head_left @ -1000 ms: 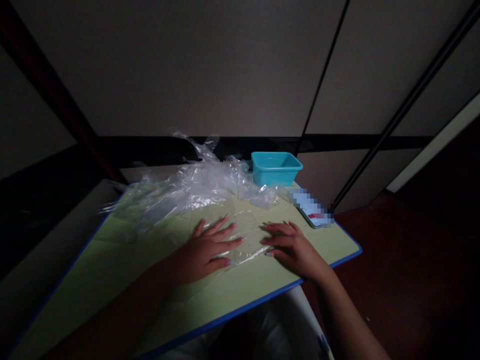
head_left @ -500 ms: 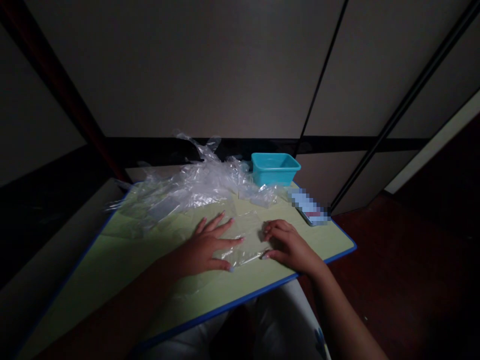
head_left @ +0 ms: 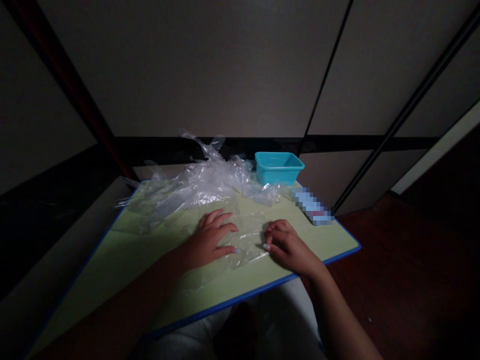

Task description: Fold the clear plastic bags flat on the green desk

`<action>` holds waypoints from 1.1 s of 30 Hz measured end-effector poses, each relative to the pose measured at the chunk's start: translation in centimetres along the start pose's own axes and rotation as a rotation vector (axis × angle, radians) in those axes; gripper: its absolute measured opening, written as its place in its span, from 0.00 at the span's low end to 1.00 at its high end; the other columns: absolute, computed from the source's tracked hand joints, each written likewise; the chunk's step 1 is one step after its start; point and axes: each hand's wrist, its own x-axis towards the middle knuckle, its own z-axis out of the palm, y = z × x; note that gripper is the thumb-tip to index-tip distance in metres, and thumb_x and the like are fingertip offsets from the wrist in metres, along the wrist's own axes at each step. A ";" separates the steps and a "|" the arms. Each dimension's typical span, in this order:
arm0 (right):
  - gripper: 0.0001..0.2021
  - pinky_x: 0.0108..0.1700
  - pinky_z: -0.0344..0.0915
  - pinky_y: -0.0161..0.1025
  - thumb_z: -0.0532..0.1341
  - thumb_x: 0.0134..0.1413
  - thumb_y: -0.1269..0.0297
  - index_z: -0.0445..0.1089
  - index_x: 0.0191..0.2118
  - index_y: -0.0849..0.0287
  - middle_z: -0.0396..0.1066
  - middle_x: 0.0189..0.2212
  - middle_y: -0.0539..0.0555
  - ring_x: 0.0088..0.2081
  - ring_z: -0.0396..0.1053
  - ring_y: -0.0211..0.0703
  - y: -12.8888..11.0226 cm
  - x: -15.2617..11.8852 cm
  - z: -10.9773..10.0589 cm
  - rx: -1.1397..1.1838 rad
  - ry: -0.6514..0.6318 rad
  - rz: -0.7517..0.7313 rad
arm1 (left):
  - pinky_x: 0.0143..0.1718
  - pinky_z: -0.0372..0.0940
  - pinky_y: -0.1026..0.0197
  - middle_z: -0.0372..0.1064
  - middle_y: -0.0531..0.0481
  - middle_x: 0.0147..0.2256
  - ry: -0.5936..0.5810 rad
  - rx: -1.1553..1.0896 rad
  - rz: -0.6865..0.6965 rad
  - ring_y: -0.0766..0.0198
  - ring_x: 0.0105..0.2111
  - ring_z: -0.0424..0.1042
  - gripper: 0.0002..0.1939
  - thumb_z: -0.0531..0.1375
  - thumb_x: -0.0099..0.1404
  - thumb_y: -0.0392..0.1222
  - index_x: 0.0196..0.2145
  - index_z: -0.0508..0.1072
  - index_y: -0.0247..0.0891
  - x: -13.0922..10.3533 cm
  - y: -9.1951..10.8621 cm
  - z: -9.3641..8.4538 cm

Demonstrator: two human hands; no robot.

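Observation:
A thin clear plastic sheet (head_left: 249, 237) lies flat on the yellow-green table (head_left: 142, 272) between my hands. My left hand (head_left: 213, 239) rests palm down over its left part, fingers apart and slightly bent, with nothing gripped. At the sheet's right edge is my right hand (head_left: 283, 242), its fingers curled and the thumb drawn in against them; whatever is between them is too small to make out. Behind my hands spreads a crumpled heap of clear plastic (head_left: 206, 182).
A turquoise plastic tub (head_left: 279, 170) stands at the back of the table. To its right lies a light blue, blurred flat object (head_left: 313, 206). Cabinet panels (head_left: 210, 70) rise behind the table, whose blue edge runs in front of my lap.
My left hand's fingers have drawn closer together and bent a little. My right thumb has moved in toward its fingers. The whole view has shifted slightly.

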 end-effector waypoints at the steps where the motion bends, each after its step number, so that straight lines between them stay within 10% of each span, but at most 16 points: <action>1: 0.06 0.49 0.54 0.45 0.60 0.52 0.62 0.67 0.32 0.58 0.64 0.39 0.55 0.46 0.58 0.47 0.0 0.0 -0.1 0.006 -0.006 -0.008 | 0.56 0.45 0.44 0.52 0.44 0.58 0.003 0.012 0.006 0.47 0.59 0.44 0.23 0.60 0.56 0.55 0.47 0.68 0.46 -0.1 -0.1 0.1; 16: 0.15 0.53 0.50 0.48 0.66 0.43 0.56 0.67 0.36 0.57 0.62 0.43 0.54 0.49 0.56 0.48 -0.3 -0.1 -0.2 -0.011 -0.074 -0.060 | 0.56 0.43 0.39 0.51 0.52 0.60 -0.085 0.022 0.002 0.47 0.60 0.43 0.20 0.55 0.62 0.44 0.53 0.64 0.58 -0.2 -0.2 -0.1; 33: 0.02 0.46 0.55 0.43 0.58 0.52 0.67 0.67 0.30 0.57 0.61 0.39 0.54 0.44 0.57 0.45 -0.3 -0.5 -0.1 -0.013 0.004 0.018 | 0.53 0.38 0.32 0.48 0.54 0.62 -0.161 0.077 -0.051 0.45 0.61 0.41 0.21 0.52 0.65 0.45 0.54 0.58 0.67 -0.4 0.0 0.0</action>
